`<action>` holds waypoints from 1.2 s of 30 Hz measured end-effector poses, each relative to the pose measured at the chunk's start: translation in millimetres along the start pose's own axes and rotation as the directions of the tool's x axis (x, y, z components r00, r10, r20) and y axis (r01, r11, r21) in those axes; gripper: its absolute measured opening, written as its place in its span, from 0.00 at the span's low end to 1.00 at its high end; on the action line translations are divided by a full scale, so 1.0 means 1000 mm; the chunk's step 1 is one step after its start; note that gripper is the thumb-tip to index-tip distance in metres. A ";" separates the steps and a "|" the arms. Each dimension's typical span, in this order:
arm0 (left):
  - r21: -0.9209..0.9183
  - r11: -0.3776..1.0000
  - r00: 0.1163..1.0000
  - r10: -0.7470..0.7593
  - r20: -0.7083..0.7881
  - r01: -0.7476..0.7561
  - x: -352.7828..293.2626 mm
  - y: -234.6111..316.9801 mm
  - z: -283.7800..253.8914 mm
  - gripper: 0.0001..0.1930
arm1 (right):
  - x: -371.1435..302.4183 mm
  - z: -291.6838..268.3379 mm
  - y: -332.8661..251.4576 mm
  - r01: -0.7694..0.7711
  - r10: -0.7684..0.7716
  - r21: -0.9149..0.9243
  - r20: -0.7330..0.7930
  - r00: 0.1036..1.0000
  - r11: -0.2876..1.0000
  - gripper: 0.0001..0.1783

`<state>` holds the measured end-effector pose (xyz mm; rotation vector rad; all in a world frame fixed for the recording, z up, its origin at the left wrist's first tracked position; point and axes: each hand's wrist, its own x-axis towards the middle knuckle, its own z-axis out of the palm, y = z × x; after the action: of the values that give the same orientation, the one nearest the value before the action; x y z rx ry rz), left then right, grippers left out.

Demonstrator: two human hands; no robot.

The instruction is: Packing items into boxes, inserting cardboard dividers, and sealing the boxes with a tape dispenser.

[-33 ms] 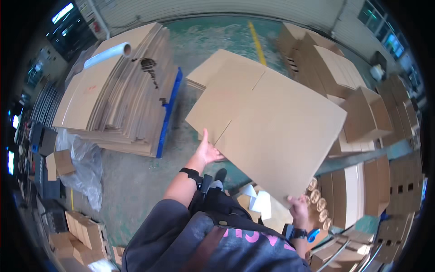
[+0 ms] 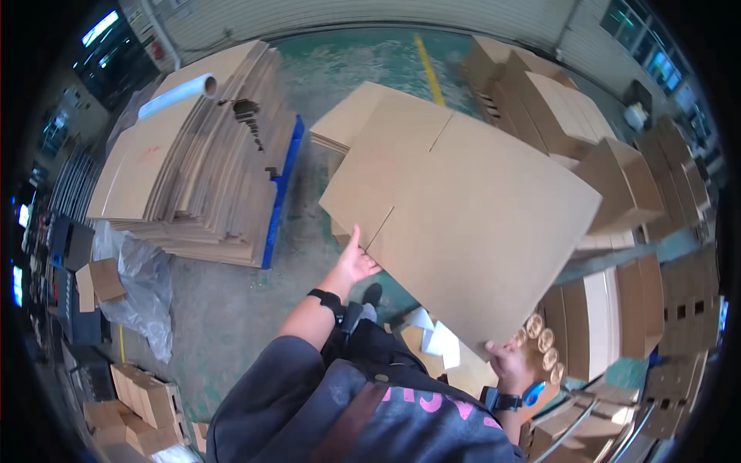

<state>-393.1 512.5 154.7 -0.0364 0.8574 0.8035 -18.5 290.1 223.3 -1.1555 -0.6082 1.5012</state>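
A large flat cardboard sheet (image 2: 478, 208) with two short slits spans the space before me, tilted. My left hand (image 2: 356, 265) is at its near left edge, thumb up beside a slit and fingers reaching under the board. At the near right corner, my right hand (image 2: 509, 361) pinches the sheet, its thumb on top and its fingers hidden underneath. Beyond the sheet's far left side, more flat cardboard (image 2: 340, 123) shows, layered in a stack.
To the left, a tall stack of flat cardboard (image 2: 193, 177) rests on a blue pallet (image 2: 284, 193), with a roll of clear film (image 2: 179, 96) on top. Open boxes (image 2: 617, 185) line the right. Brown tape rolls (image 2: 546, 339) and a blue-handled tool (image 2: 533, 393) lie near my right hand.
The sheet's right end has shifted slightly to the right and away. Both hands keep nearly the same places on it, and the surroundings have slid slightly left in view.
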 end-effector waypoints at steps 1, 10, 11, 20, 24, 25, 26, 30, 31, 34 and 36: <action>0.067 0.990 0.990 0.125 -0.063 -0.121 0.003 -0.048 0.010 0.49 | -0.046 -0.015 0.004 -0.017 0.013 -0.061 -0.061 0.998 0.998 0.17; 0.281 0.942 0.938 0.081 0.338 -0.183 -0.079 -0.237 0.143 0.36 | -0.319 -0.074 0.061 0.115 -0.112 -0.053 -0.788 0.605 0.992 0.44; 0.391 0.903 0.903 -0.008 0.429 -0.178 -0.095 -0.251 0.173 0.31 | -0.340 -0.066 0.044 0.094 -0.209 -0.189 -0.810 0.547 0.977 0.48; 0.901 0.416 0.802 -0.493 0.337 -0.123 -0.148 -0.417 0.262 0.17 | -0.384 -0.002 0.029 -0.612 -0.546 -0.693 -0.703 0.456 0.381 0.33; 0.922 0.382 0.786 -0.552 0.278 -0.058 -0.149 -0.423 0.226 0.35 | -0.414 0.010 0.079 -0.682 -0.651 -0.639 -0.693 0.309 0.356 0.17; 0.918 0.396 0.843 -0.494 0.213 0.000 -0.145 -0.416 0.218 0.44 | -0.421 0.015 0.085 -0.694 -0.640 -0.616 -0.713 0.288 0.373 0.17; 0.929 0.370 0.808 -0.554 0.200 0.024 -0.133 -0.411 0.211 0.57 | -0.425 0.018 0.089 -0.697 -0.579 -0.586 -0.760 0.295 0.413 0.16; 0.950 0.313 0.755 -0.626 0.195 0.014 -0.111 -0.444 0.194 0.55 | -0.435 0.005 0.090 -0.715 -0.395 -0.498 -0.858 0.327 0.490 0.13; 0.945 0.326 0.755 -0.618 0.220 -0.008 -0.108 -0.461 0.194 0.53 | -0.438 -0.016 0.100 -0.695 -0.425 -0.531 -0.837 0.344 0.485 0.12; 0.975 0.221 0.838 -0.536 0.100 0.024 -0.077 -0.500 0.194 0.51 | -0.437 -0.092 0.103 -0.653 -0.368 -0.616 -0.788 0.494 0.440 0.12; 0.980 0.200 0.865 -0.493 0.091 0.011 -0.051 -0.519 0.190 0.50 | -0.431 -0.149 0.092 -0.665 -0.283 -0.636 -0.771 0.570 0.392 0.12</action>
<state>47.1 175.2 173.1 1.0842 0.7932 -0.2143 45.0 -170.8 230.9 -2.7273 -0.6087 0.4808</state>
